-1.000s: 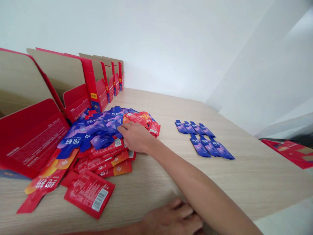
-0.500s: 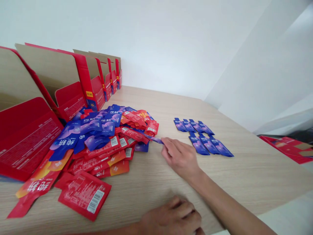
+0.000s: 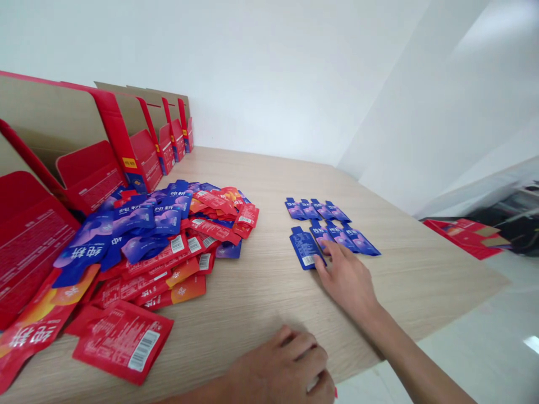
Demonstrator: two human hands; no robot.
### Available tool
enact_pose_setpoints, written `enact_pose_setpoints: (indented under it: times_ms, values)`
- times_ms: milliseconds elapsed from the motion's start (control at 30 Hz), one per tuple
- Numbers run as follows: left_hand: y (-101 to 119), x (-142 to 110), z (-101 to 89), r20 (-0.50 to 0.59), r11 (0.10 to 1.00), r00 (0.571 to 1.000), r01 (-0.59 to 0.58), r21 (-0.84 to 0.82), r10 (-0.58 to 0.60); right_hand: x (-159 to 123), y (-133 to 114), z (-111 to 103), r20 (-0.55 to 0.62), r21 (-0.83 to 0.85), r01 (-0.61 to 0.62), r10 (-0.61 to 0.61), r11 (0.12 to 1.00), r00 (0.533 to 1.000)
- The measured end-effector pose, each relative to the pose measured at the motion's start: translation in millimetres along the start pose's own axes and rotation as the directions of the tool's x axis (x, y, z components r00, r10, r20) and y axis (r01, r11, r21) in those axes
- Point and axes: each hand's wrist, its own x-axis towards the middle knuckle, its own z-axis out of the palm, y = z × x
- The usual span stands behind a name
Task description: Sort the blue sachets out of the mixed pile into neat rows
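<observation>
My right hand (image 3: 347, 278) is over the right part of the table, thumb and index finger apart. The thumb touches the lower right corner of a blue sachet (image 3: 304, 247) lying flat with its barcode side up. To its right, several blue sachets (image 3: 357, 240) lie face up in an overlapping row, with a second row (image 3: 318, 210) behind them. My left hand (image 3: 282, 367) rests curled at the table's front edge. A small red bit shows beside its fingers; what the fingers hold is hidden.
A heap of red sachets (image 3: 185, 269) and blue sachets (image 3: 135, 213) covers the table's left side. Several open red cartons (image 3: 145, 154) stand behind it along the left. A red box (image 3: 467, 235) is beyond the table's right edge. A white wall (image 3: 252, 78) rises behind.
My right hand has moved right from beside the heap to the rows, and the blue sachet it carried now lies at the front row's left end. The view has shifted right.
</observation>
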Motion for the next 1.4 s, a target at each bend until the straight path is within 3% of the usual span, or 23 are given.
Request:
enact_pose_setpoints:
  times_ms: [100, 233, 333, 500, 600, 667, 733, 833, 933, 1167, 1400]
  values:
    - [0, 0, -0.4, 0.0, 1.0, 1.0, -0.001, -0.002, 0.001, -7, 0, 4, -0.051, -0.003, 0.135, -0.135, 0.991, 0.99]
    - [1, -1, 0.1, 0.046, 1.0, 0.999, -0.01, 0.001, 0.01, -5, -9, 9, 0.046, -0.044, 0.178, -0.176, 0.983, 0.983]
    - [1, -4, 2.4, 0.098, 1.0, 0.995, -0.015, 0.014, 0.014, 4, -15, 8, 0.112, -0.053, 0.12, -0.113, 0.991, 0.987]
    - [1, -4, 4.2, 0.025, 1.0, 1.0, -0.008, 0.001, 0.008, 14, -11, 5, 0.036, 0.172, -0.07, 0.065, 0.983, 0.997]
    - [0, -3, 3.8, 0.0, 1.0, 1.0, -0.001, -0.005, 0.001, 11, -7, 3, 0.152, 0.09, -0.118, 0.104, 0.989, 0.983]
    - [1, -2, 3.8, -0.006, 1.0, 1.0, 0.001, -0.008, -0.001, 6, -7, 0, 0.147, -0.058, -0.077, 0.084, 0.995, 0.986]
    - [1, -2, 4.0, 0.01, 1.0, 1.0, -0.004, -0.01, 0.004, 0, -7, -1, 0.048, -0.106, 0.03, -0.025, 0.994, 0.999]
    - [0, -3, 4.3, 0.042, 1.0, 0.999, -0.015, -0.003, 0.015, -5, -6, 2, -0.045, 0.008, 0.295, -0.295, 0.955, 0.955]
    - [0, -3, 4.0, 0.047, 1.0, 0.999, -0.015, 0.003, 0.015, -1, -3, 12, -0.028, 0.087, 0.429, -0.428, 0.899, 0.903]
    - [0, -1, 3.1, -0.033, 1.0, 0.999, 0.001, -0.013, -0.001, 26, 5, 30, 0.05, -0.019, 0.398, -0.396, 0.917, 0.917]
    - [-1, -1, 3.5, -0.032, 1.0, 0.999, 0.004, -0.021, -0.004, 33, 5, 34, 0.105, -0.107, 0.376, -0.366, 0.92, 0.925]
